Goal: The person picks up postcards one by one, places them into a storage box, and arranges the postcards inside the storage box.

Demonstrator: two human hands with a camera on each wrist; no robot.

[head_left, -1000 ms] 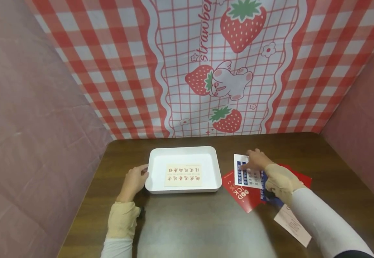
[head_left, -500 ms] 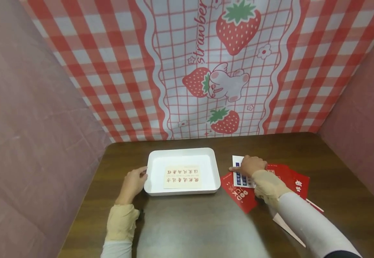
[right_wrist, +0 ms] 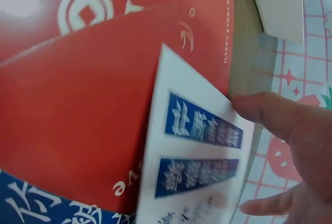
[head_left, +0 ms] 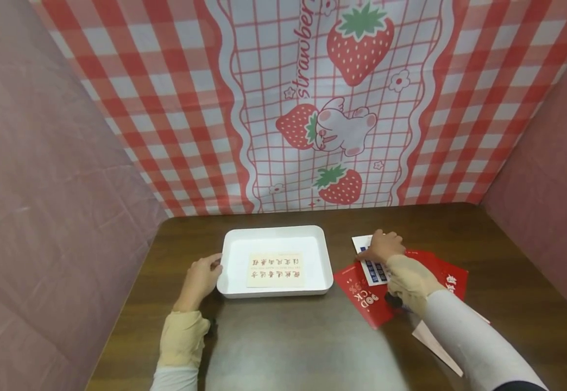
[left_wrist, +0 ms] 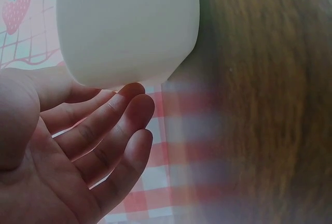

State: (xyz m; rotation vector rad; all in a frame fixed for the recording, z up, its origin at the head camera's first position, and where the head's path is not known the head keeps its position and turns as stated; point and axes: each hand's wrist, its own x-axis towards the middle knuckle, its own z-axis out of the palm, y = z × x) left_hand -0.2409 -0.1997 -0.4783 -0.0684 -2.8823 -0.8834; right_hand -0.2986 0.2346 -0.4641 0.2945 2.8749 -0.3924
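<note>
My right hand (head_left: pixel 383 247) grips a white card with blue text blocks (right_wrist: pixel 202 141), its thumb at one edge. The card looks tilted over red envelopes in the right wrist view. Beneath it lies a red envelope with "GOOD LUCK" lettering (head_left: pixel 361 298). A white rectangular tray (head_left: pixel 276 296) stands at the middle of the table. Inside lies a cream card with red-brown characters (head_left: pixel 276 270). At the tray's left end, my left hand (head_left: pixel 201 279) touches the outer wall, fingers loosely bent.
More red envelopes (head_left: pixel 452 274) spread right of my hand. A pale pink card (head_left: pixel 437 347) is partly under my forearm. A blue item with white characters (right_wrist: pixel 62 206) shows in the right wrist view. A strawberry-patterned checked curtain (head_left: pixel 186 108) hangs behind the wooden table (head_left: pixel 137 336).
My right hand has shifted its hold on the white card, whose angle has turned slightly. The left hand stays at the tray.
</note>
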